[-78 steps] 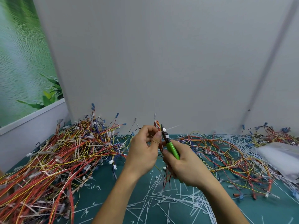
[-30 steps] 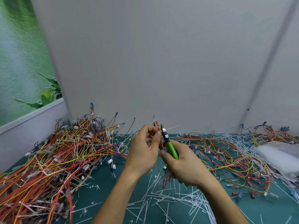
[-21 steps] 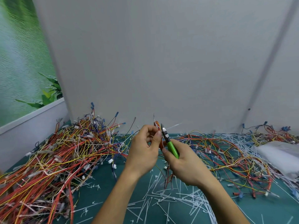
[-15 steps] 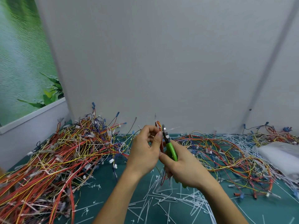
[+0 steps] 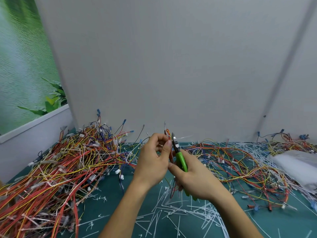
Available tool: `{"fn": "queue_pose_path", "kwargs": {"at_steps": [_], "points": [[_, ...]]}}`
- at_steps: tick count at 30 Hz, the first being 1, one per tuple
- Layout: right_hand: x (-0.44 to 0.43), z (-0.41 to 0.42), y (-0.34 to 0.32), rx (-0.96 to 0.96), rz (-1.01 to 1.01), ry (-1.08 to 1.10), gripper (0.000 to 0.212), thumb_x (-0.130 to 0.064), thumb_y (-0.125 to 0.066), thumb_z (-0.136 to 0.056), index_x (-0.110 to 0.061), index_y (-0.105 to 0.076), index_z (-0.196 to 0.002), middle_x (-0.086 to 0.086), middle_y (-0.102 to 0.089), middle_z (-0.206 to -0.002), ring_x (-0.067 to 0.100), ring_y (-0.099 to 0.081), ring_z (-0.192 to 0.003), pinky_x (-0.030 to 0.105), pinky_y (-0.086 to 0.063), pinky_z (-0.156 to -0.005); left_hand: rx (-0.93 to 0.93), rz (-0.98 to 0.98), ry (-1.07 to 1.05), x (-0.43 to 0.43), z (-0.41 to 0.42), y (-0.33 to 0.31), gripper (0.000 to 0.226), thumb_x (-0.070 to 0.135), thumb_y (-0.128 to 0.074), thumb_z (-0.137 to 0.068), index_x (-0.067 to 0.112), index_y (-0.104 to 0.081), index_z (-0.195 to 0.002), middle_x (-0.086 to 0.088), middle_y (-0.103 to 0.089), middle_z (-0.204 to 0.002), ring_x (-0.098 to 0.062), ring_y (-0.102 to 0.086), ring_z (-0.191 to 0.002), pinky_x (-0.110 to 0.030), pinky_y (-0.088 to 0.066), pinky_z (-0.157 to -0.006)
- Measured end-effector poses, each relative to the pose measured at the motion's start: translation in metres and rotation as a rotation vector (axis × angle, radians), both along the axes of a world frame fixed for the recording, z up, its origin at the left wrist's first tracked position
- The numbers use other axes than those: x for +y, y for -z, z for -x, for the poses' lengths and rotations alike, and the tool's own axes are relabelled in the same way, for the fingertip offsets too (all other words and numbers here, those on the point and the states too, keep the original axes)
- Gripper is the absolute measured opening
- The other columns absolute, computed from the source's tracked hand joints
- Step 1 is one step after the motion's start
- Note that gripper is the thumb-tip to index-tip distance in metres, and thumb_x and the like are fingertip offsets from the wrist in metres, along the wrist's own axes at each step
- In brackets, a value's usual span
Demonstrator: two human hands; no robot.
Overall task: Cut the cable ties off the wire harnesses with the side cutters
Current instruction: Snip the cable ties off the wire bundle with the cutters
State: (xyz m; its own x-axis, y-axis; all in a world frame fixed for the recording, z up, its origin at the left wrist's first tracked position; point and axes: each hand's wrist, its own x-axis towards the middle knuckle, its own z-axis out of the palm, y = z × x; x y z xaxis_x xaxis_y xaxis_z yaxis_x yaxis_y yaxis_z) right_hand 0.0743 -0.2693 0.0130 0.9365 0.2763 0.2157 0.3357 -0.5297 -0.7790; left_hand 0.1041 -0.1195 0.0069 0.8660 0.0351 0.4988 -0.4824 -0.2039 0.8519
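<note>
Now the harness is pinched upright by the left hand above the mat, and the cutters, gripped in the right hand, are laid parallel along its right side, tips at the tie beside the thumb.

Left hand pinching, right hand gripping (fingers curled), close together
</note>
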Motion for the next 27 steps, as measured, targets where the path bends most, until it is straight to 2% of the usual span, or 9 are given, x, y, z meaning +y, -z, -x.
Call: {"fn": "queue_pose_path", "kwargs": {"at_steps": [3, 5, 8, 11, 14, 17, 20, 24, 27], "points": [[-0.0035, -0.0025, 0.0005, -0.006, -0.011, 0.018, 0.017, -0.025, -0.053, -0.105, -0.011, -0.054, -0.097, 0.008, -0.054, -0.074, 0.022, -0.049, -0.061, 0.048, -0.052, -0.063, -0.003, 0.015, 0.014, -0.0002, 0.0015, -0.001, 0.003, 0.023, -0.063, -0.1, 0.025, -0.062, -0.098, 0.012, -0.07, -0.091, -0.007, -0.069, -0.085, -0.019, -0.055, -0.077], [-0.006, -0.0032, -0.0004, -0.008, -0.013, 0.021, 0.016, -0.024, -0.054, -0.105, -0.011, -0.054, -0.096, 0.006, -0.052, -0.072, 0.019, -0.047, -0.059, 0.047, -0.051, -0.061, -0.01, 0.024, 0.021, -0.0007, 0.0024, -0.0017, 0.004, 0.021, -0.063, -0.1, 0.025, -0.062, -0.098, 0.012, -0.07, -0.092, -0.006, -0.069, -0.083, -0.016, -0.054, -0.074], [-0.0045, -0.0007, -0.0021, -0.003, 0.009, -0.001, 0.015, -0.029, -0.058, -0.103, -0.015, -0.056, -0.1, 0.01, -0.059, -0.075, 0.025, -0.058, -0.063, 0.036, -0.05, -0.059, -0.003, 0.021, 0.017, -0.0012, 0.0029, -0.002, 0.004, 0.021, -0.063, -0.1, 0.024, -0.063, -0.098, 0.01, -0.07, -0.09, -0.009, -0.069, -0.083, -0.018, -0.054, -0.075], [-0.001, 0.0014, -0.0026, 0.016, 0.01, -0.012, 0.018, -0.033, -0.059, -0.102, -0.016, -0.055, -0.103, 0.012, -0.064, -0.081, 0.034, -0.063, -0.073, 0.04, -0.052, -0.064, 0.004, -0.002, 0.008, 0.0, 0.0022, -0.0008, 0.003, 0.023, -0.063, -0.1, 0.026, -0.062, -0.098, 0.01, -0.069, -0.089, -0.011, -0.068, -0.086, -0.024, -0.056, -0.079], [-0.0022, 0.0002, -0.0008, 0.023, -0.046, -0.02, 0.017, -0.026, -0.054, -0.105, -0.011, -0.052, -0.098, 0.014, -0.056, -0.079, 0.024, -0.054, -0.058, 0.04, -0.051, -0.053, 0.0, 0.002, 0.007, 0.0011, 0.0017, -0.0003, 0.003, 0.024, -0.063, -0.1, 0.026, -0.062, -0.098, 0.013, -0.069, -0.089, -0.01, -0.069, -0.084, -0.022, -0.056, -0.077], [-0.0049, -0.0017, 0.0, 0.041, -0.083, -0.013, 0.019, -0.023, -0.051, -0.106, -0.008, -0.049, -0.094, 0.016, -0.053, -0.079, 0.021, -0.048, -0.056, 0.043, -0.047, -0.052, -0.011, 0.001, 0.008, 0.0011, 0.0012, -0.0005, 0.004, 0.025, -0.063, -0.1, 0.028, -0.062, -0.097, 0.015, -0.069, -0.089, -0.009, -0.069, -0.084, -0.02, -0.055, -0.075], [-0.0055, -0.0022, 0.0009, 0.073, -0.132, -0.026, 0.02, -0.022, -0.052, -0.106, -0.008, -0.047, -0.092, 0.01, -0.051, -0.076, 0.021, -0.049, -0.052, 0.035, -0.047, -0.046, -0.013, -0.002, 0.007, 0.0009, 0.0014, -0.0009, 0.005, 0.025, -0.063, -0.1, 0.029, -0.062, -0.097, 0.015, -0.069, -0.09, -0.008, -0.069, -0.085, -0.02, -0.055, -0.076], [-0.0035, -0.0009, 0.0003, 0.06, -0.102, -0.048, 0.023, -0.028, -0.054, -0.106, -0.009, -0.049, -0.094, 0.006, -0.052, -0.072, 0.021, -0.056, -0.056, 0.046, -0.056, -0.057, -0.021, -0.012, -0.008, 0.001, 0.002, -0.0006, 0.006, 0.025, -0.064, -0.099, 0.03, -0.063, -0.097, 0.014, -0.069, -0.089, -0.011, -0.069, -0.086, -0.024, -0.056, -0.078], [-0.0025, -0.0004, -0.0001, 0.055, -0.098, -0.059, 0.028, -0.034, -0.052, -0.107, -0.008, -0.049, -0.096, 0.006, -0.053, -0.071, 0.02, -0.057, -0.057, 0.048, -0.056, -0.061, -0.022, -0.007, -0.004, 0.0008, 0.0027, -0.0011, 0.006, 0.024, -0.064, -0.099, 0.029, -0.063, -0.097, 0.014, -0.069, -0.089, -0.01, -0.068, -0.086, -0.021, -0.055, -0.077]]}}
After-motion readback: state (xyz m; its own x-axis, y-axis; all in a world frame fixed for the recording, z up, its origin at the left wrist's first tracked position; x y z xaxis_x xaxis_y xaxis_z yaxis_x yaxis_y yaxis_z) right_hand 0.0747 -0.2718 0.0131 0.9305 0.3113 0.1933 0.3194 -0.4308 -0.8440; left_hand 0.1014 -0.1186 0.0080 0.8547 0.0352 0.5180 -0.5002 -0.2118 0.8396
